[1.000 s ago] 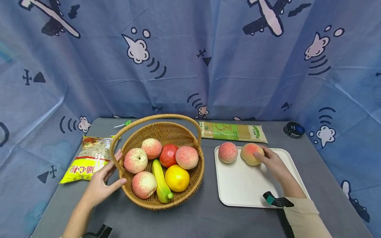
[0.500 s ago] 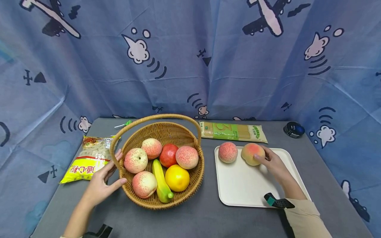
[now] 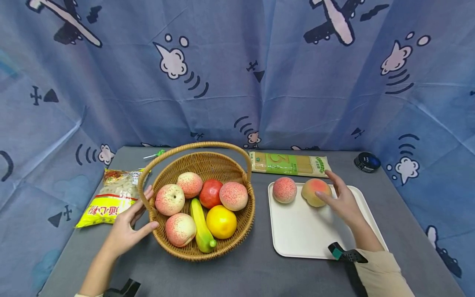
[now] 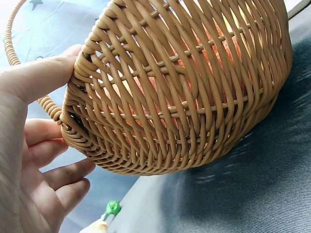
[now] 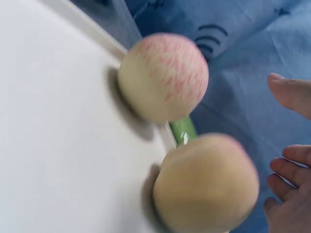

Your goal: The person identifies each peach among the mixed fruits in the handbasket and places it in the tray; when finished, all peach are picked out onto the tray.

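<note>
On the grey tabletop, a handled wicker basket stands to the left of a white tray. The left hand, its fingers loosely spread, rests against the basket's rim. The right hand, thumb and fingers well parted, holds nothing beside the yellow-orange peach, which sits on the tray near a redder peach.
</note>
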`<action>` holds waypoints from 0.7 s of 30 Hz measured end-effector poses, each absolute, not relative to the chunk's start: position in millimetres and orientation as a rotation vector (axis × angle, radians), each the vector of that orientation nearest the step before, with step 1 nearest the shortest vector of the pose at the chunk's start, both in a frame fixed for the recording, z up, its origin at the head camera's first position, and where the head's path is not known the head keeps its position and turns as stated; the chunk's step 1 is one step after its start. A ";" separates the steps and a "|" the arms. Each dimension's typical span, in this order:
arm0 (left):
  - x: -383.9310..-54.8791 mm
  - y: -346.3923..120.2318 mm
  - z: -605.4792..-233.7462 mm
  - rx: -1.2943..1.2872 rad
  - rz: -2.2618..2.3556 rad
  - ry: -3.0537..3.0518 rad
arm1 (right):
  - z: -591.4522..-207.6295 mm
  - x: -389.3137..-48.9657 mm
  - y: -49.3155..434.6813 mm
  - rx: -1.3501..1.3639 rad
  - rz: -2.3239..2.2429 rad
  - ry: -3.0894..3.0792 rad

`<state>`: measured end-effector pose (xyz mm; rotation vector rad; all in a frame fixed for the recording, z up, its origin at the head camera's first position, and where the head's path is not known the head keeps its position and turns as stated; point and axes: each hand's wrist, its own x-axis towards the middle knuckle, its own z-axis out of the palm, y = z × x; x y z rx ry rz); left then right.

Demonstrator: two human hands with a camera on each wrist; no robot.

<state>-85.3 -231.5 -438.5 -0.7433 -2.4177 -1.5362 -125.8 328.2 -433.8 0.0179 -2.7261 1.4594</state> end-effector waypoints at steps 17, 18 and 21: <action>-85.2 -231.9 -437.0 -0.710 -1.532 -2.443 | -363.7 -97.4 225.6 0.847 1.558 -2.395; -85.3 -231.9 -437.0 -0.708 -1.530 -2.446 | -360.8 -96.8 218.1 0.891 1.566 -2.394; -85.4 -231.5 -437.6 -0.707 -1.519 -2.447 | -351.1 -97.0 194.0 0.982 1.587 -2.421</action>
